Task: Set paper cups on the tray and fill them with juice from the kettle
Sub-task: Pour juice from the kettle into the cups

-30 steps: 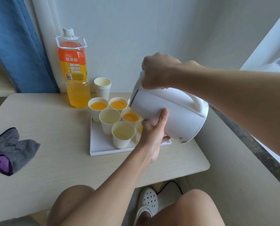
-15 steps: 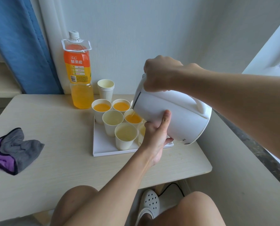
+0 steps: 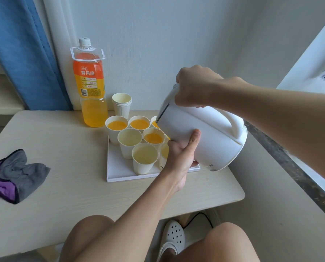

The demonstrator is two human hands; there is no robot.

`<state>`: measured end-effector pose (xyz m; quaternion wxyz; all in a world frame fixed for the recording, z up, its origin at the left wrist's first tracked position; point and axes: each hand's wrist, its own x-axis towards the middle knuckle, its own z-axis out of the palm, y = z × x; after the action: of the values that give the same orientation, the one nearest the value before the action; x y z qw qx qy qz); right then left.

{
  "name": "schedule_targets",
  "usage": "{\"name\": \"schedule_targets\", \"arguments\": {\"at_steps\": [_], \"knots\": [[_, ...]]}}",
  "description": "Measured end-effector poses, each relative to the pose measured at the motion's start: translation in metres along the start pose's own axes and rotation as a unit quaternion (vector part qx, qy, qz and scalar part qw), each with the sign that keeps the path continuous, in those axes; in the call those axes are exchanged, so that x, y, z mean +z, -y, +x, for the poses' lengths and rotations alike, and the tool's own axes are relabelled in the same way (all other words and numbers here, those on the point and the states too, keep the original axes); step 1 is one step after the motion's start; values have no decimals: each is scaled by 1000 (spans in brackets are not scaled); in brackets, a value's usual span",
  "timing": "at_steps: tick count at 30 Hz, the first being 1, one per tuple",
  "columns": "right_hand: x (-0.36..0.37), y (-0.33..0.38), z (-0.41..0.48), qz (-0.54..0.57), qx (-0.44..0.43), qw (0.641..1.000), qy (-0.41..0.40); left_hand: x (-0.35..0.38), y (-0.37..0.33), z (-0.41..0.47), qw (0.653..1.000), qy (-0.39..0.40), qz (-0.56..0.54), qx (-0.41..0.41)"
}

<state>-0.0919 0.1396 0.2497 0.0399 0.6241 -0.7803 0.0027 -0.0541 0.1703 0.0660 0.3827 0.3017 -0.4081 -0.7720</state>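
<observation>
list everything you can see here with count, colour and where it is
kettle: 1, white, tilted over the tray, pouring
paper cups on the tray: at least 6 visible, white; four show juice, two look empty, one unclear behind the left hand
spare cups: 1 stack, white, behind the tray
tray: 1, white, on the table
juice bottle: 1, orange, at the wall
cloth: 1, grey and purple, table's left edge
table: 1, pale wood
curtain: 1, blue, upper left
shoe: 1, white, under the table
left hand: supports the kettle's body
right hand: grips the kettle's top
</observation>
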Motion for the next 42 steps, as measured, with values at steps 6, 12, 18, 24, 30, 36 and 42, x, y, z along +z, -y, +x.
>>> {"name": "schedule_targets", "arguments": {"at_steps": [6,12,18,24,30,36,42], "knots": [[-4,-7,-4,28,9,1000,-9,-4,-2,-2,1000,0,11,14],[-8,10,1,15,-35,999,-14,-21,-13,0,999,-40,-20,10],[-9,35,9,-8,-82,996,-22,-36,-23,-5,996,-60,-63,20],[-4,55,17,-31,-96,995,-14,-43,-25,-7,994,-62,-87,16],[-5,69,18,-45,-91,995,-2,-48,-27,-7,994,-44,-99,13],[-6,74,17,-52,-93,994,10,-49,-26,-6,994,-48,-102,5],[-1,73,21,-68,-110,991,-21,-50,-24,-3,992,-46,-114,5]]}}
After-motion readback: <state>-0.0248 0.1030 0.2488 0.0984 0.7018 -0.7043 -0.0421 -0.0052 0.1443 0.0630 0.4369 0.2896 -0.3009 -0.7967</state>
